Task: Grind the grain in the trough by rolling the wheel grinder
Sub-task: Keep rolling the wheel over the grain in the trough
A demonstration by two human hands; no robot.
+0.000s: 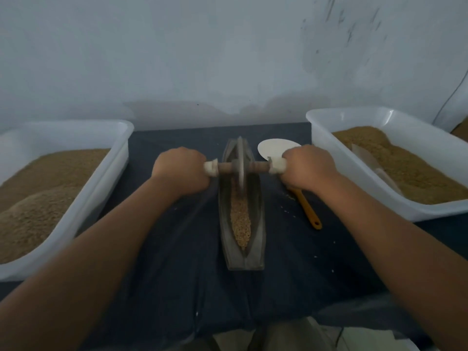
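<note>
Dull grey metal trough (241, 224) and wheel (240, 165), the latter on a wooden axle (228, 167) with pale wrapped ends. Dark matt cloth (177, 249) covers the desk. Smooth translucent white plastic tubs at left (83, 198) and right (329, 148); glossy orange plastic handle (307, 209).

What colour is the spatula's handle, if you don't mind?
Orange-yellow; the spatula handle shows in the head view.

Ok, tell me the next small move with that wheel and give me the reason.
Probably roll the wheel back toward the body. Both hands, left hand and right hand, grip the axle ends, and the wheel sits in the far half of the trough, while the whole-looking grain lies in the near half, not under it.
</note>
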